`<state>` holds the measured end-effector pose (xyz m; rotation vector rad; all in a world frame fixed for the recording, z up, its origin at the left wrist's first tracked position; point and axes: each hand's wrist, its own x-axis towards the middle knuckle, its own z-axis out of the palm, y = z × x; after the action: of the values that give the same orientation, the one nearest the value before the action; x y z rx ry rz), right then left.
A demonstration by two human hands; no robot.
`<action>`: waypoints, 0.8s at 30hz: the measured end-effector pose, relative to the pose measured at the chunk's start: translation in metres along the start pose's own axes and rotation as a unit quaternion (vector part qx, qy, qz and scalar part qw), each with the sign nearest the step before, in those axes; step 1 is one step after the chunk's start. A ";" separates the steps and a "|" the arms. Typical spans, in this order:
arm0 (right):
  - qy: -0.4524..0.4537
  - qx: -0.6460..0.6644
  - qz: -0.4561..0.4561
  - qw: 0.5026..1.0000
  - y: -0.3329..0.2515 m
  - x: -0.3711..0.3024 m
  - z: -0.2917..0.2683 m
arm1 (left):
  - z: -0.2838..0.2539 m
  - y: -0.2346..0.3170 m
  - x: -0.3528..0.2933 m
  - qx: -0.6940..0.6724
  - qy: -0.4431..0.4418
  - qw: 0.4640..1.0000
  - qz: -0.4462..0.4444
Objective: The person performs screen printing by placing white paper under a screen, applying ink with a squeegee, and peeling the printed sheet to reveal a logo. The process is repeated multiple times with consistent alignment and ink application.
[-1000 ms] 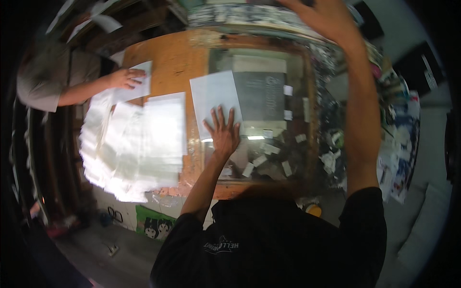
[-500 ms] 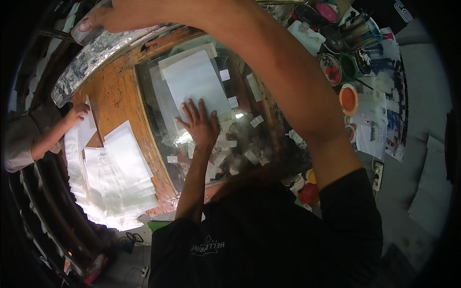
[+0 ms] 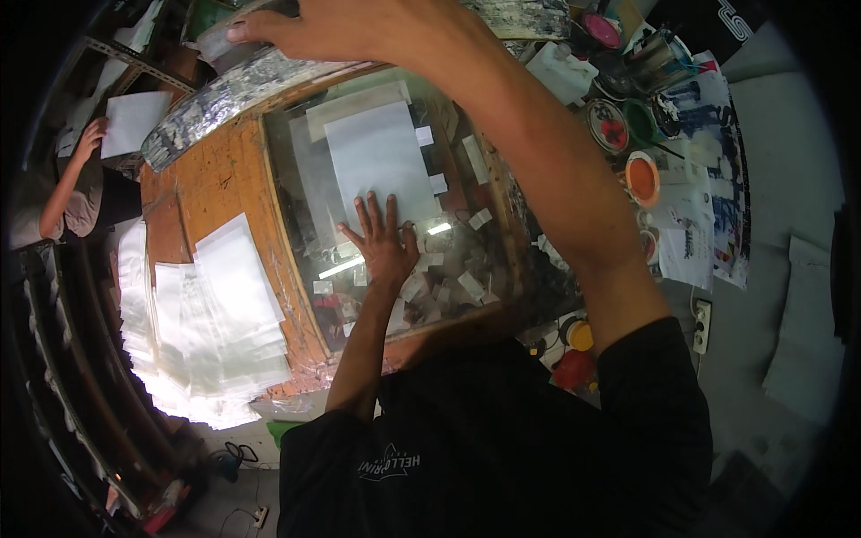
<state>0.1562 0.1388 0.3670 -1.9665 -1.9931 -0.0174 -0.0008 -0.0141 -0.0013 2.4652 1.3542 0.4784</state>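
Observation:
My left hand [image 3: 387,249] lies flat, fingers spread, on the lower part of a white paper sheet [image 3: 377,148]. That sheet rests on a glass panel [image 3: 305,229] set in a wooden table, with small pale tabs [image 3: 438,184] stuck along its right side. My right arm reaches up and across to the far left. There my right hand [image 3: 318,29] grips the edge of a raised, paint-spattered frame [image 3: 235,92]; the thumb lies along its grey rim, and the fingers are hidden or cut off at the top of the view.
Fanned white sheets [image 3: 220,332] lie on the table [image 3: 215,184] at left. A co-worker's hand [image 3: 92,136] holds a white sheet [image 3: 134,121] beside a rack [image 3: 67,359]. Open paint tins [image 3: 607,125], an orange tub [image 3: 642,177] and stained papers [image 3: 686,233] stand at right.
The co-worker's hand has left the table's left edge and now holds a white sheet up by the rack. The view has shifted slightly; my hands keep their places on paper and frame.

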 end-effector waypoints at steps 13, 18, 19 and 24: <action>-0.029 0.169 -0.023 0.985 0.035 -0.171 0.169 | -0.147 0.019 -0.053 -0.806 0.068 0.446 -0.384; -0.023 0.152 -0.024 0.988 0.109 -0.093 0.259 | -0.073 -0.021 -0.066 -0.730 0.004 0.432 -0.530; 0.013 0.126 -0.030 0.992 0.122 -0.071 0.271 | -0.076 -0.018 -0.062 -0.732 0.010 0.423 -0.534; -0.002 0.057 -0.005 0.998 0.147 -0.001 0.315 | -0.085 -0.011 -0.061 -0.722 0.006 0.389 -0.572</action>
<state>0.2266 0.2206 0.0371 -1.8868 -1.9609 0.0951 -0.0753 -0.0523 0.0620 -0.0897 1.2012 0.7095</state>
